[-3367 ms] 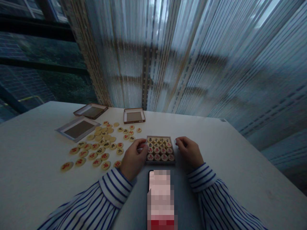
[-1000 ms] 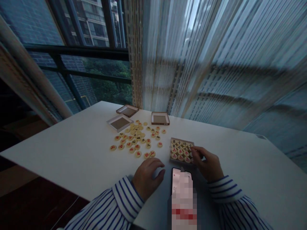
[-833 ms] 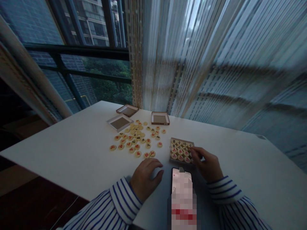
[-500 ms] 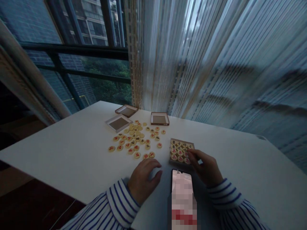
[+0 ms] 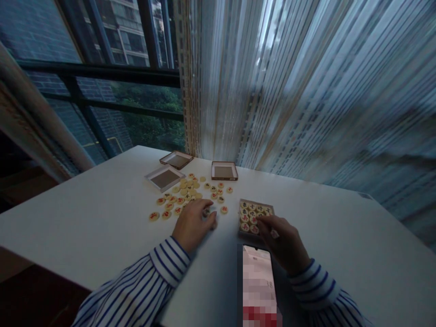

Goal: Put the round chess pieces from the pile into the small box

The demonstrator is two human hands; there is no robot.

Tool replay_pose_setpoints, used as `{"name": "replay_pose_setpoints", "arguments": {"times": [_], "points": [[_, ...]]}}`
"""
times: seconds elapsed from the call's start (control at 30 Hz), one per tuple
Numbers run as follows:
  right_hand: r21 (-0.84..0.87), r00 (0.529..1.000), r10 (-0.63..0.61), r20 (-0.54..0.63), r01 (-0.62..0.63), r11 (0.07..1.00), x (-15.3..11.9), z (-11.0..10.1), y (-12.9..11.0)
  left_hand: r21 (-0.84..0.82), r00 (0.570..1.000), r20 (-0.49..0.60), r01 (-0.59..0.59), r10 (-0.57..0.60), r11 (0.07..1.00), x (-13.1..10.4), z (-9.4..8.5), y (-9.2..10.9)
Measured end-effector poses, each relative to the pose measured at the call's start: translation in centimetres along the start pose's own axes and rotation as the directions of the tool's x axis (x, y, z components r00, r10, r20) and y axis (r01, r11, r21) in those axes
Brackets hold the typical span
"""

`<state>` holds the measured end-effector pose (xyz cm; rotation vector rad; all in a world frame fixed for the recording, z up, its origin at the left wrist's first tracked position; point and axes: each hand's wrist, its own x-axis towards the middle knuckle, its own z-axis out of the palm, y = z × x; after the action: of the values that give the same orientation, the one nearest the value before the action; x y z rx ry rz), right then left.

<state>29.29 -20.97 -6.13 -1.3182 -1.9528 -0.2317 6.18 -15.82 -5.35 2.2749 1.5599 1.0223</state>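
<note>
My left hand (image 5: pixel 194 222) is over the near right side of a loose spread of xiangqi pieces (image 5: pixel 173 200). Its thumb and fingers are apart in a curve, and a black-marked piece (image 5: pixel 206 211) shows by the fingertips. Some pieces lie hidden beneath this hand. To the right stands a shallow square box (image 5: pixel 241 232) holding rows of pieces with black and red characters. My right hand (image 5: pixel 284 238) is at the box's near right part, thumb and fingertips closed together over the pieces. What they pinch, if anything, is hidden.
A phone (image 5: pixel 260 277) lies in front of the box, its screen lit and partly blurred. Farther back on the white table (image 5: pixel 112 209) are a pale tray (image 5: pixel 165 178) and two brown-edged lids (image 5: pixel 176 160). A striped curtain (image 5: pixel 238 91) and a window stand behind.
My left hand has moved away from me and left, over the loose pieces. My right hand stays at the box, its fingertips slightly farther left and nearer me.
</note>
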Motion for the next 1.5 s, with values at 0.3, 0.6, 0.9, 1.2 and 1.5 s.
{"name": "replay_pose_setpoints", "arguments": {"times": [0.3,0.6,0.9,1.2,1.5], "points": [[-0.033,1.000,-0.009,-0.020,0.008,0.999,0.1,-0.1,-0.1,0.166,0.980,0.161,0.088,-0.115,0.982,5.1,1.7,-1.1],[0.019,0.995,0.004,-0.103,-0.002,1.000,0.2,-0.7,-0.4,0.252,0.972,0.205,0.058,-0.112,0.966,5.6,2.5,-0.8],[-0.006,0.993,-0.013,-0.117,0.013,1.000,0.1,-0.4,-0.3,0.316,0.977,0.204,-0.004,-0.064,0.949,5.7,2.7,-1.1],[-0.013,0.992,-0.019,-0.121,0.017,1.000,0.1,-0.4,-0.2,0.139,0.993,0.077,-0.096,0.086,0.986,5.2,2.5,-0.8],[-0.037,0.995,-0.029,-0.099,0.025,0.999,0.0,-0.3,-0.1,-0.388,0.998,0.022,-0.040,0.052,0.921,4.3,2.8,0.0]]}}
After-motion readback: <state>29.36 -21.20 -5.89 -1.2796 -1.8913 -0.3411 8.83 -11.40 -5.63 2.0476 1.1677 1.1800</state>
